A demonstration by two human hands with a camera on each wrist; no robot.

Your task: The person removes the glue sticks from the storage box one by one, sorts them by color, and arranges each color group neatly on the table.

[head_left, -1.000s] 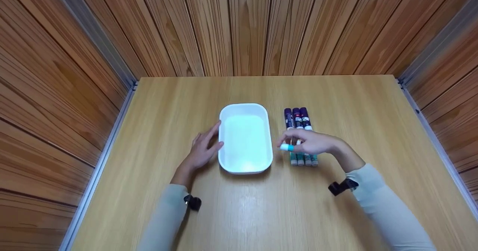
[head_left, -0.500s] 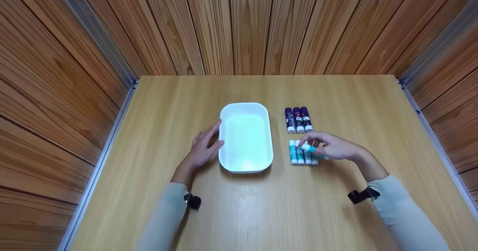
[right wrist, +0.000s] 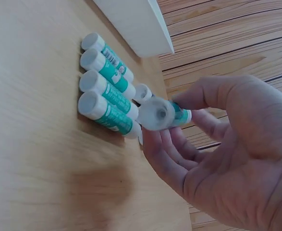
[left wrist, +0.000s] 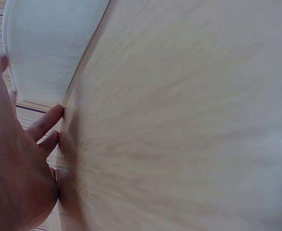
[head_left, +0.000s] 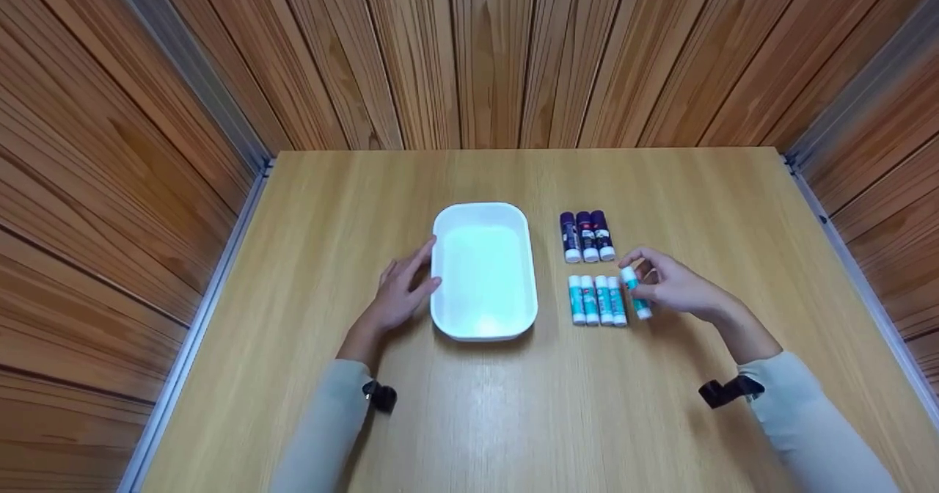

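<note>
My right hand (head_left: 673, 282) pinches a teal glue stick (head_left: 635, 293) with white ends between thumb and fingers, just right of a row of similar teal glue sticks (head_left: 596, 300). In the right wrist view the held glue stick (right wrist: 159, 114) points its round white end at the camera, raised off the table. A white tray (head_left: 484, 331) stands left of the rows, with nothing in it. Against its left side rests my left hand (head_left: 401, 293), fingers extended; the left wrist view shows fingertips at the tray's wall (left wrist: 54, 48) and others on the table.
Three dark purple glue sticks (head_left: 587, 236) with white ends lie side by side behind the teal row. The wooden table (head_left: 469, 420) is bounded by plank walls (head_left: 488, 53) at the back and sides, with grey metal rails (head_left: 198, 302) along its side edges.
My right hand has moved right with the glue stick, from between tray and rows to the right of the teal row, turning the stick from sideways to nearly lengthwise. The left hand stays put.
</note>
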